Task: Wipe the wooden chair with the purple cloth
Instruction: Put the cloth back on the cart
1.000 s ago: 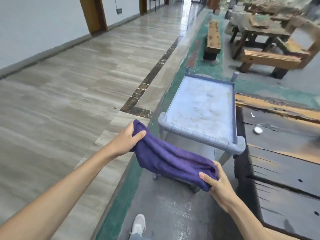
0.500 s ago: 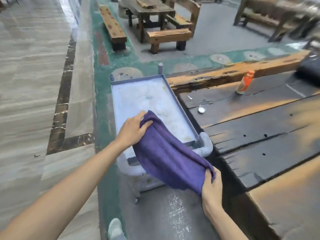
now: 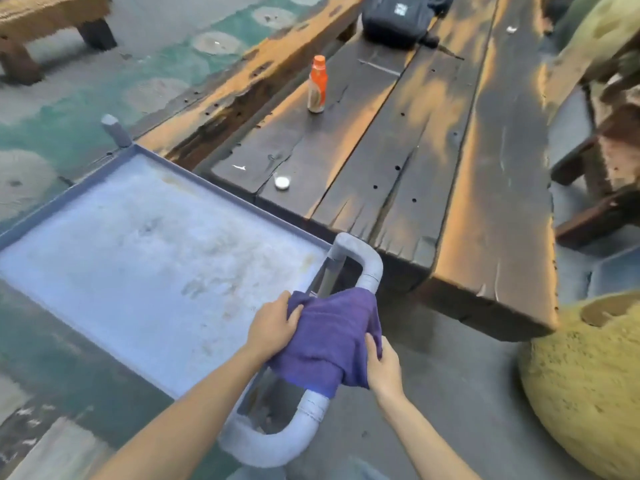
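Observation:
The purple cloth [image 3: 329, 337] is bunched over the grey handle bar [image 3: 363, 261] of a blue-grey cart. My left hand [image 3: 273, 327] grips the cloth's left side and my right hand [image 3: 381, 365] holds its right edge with curled fingers. A wooden chair [image 3: 595, 188] stands at the far right, only partly seen behind the long table.
The cart's flat tray [image 3: 145, 258] fills the left. A long dark wooden table [image 3: 433, 161] carries an orange bottle [image 3: 317, 85], a small white cap [image 3: 281, 182] and a black bag [image 3: 398, 19]. A yellow rounded object [image 3: 588, 382] sits at right; a wooden bench [image 3: 41, 26] stands far left.
The view has swung right toward the table. Both hands came closer together and lowered the cloth, which hung stretched between them, onto the cart's handle.

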The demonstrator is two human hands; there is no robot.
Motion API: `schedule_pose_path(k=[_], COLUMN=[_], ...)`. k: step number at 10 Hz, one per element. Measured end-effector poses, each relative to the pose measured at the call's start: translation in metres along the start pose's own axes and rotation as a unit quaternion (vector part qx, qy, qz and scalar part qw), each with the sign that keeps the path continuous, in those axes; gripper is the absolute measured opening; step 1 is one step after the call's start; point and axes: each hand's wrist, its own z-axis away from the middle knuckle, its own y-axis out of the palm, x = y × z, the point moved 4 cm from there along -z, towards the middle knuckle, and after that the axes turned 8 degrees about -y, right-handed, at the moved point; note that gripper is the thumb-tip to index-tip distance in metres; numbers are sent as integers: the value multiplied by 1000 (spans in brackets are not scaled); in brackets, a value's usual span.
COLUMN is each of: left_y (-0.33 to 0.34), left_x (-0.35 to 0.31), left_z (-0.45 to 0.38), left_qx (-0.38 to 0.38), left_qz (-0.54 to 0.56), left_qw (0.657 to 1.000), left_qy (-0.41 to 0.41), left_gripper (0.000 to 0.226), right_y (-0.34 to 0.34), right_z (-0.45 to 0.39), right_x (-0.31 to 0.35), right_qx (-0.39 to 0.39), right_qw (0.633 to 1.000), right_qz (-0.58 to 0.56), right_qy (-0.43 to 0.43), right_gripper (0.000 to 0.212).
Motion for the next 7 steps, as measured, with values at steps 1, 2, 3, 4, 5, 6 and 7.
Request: schedule_pose_path(k=[1,2,3,4,5,6,7], left_y=[8,26,40,35,16,-14,-46], left_x=[-8,-27,-41,-53,-57,-63,-79], left_z=[6,16,21,21,18,22,25], left_qx=[3,76,180,243,253,229,176], left_qz=[-63,-135,-177,-179,-153,-155,-131], left_qw=[995,979,954,932,926,919,913], left_qy=[75,130,162,202,236,280,343], left_gripper=[28,36,39,44,38,36,48], right_y=[13,22,27,24,10,0,-11], right_z=[15,28,39,52,75,115,140], right_x=[3,8,11,20,37,51,63], right_qx=[-63,-108,-132,-157,-206,-247,-281], right_qw=[998,993,987,978,969,962,957], right_qz=[11,23,18,-14,-28,-35,-2], right_qy=[23,36,89,135,130,109,78], right_gripper=[31,26,29,54,47,42,42])
